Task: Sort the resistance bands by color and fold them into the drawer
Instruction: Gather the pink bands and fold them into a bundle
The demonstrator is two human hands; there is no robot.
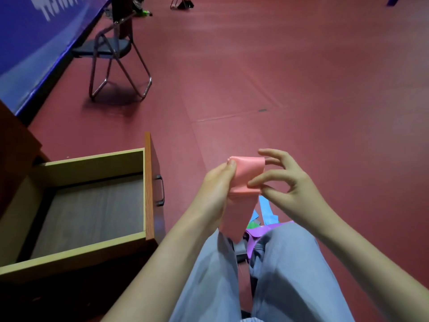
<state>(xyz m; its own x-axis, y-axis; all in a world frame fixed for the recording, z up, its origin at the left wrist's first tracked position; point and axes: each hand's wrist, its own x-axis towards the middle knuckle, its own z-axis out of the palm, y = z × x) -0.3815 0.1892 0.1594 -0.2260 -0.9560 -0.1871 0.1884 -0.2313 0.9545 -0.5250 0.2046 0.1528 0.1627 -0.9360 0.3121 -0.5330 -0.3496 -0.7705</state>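
The pink band, held up above the knees, was being folded, its top clasped in the grip of the left hand and a lower fold pinched by the right hand, its hanging tail judged still to need folding in before placement in the open drawer.

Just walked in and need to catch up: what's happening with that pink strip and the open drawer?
A seated person is folding a pink band in the air above their knees. The left hand grips the folded part and the right hand pinches its lower edge, while the loose tail hangs down. Blue, green and purple bands lie on the floor by the legs. The drawer at their left is pulled open, with no band visible inside.
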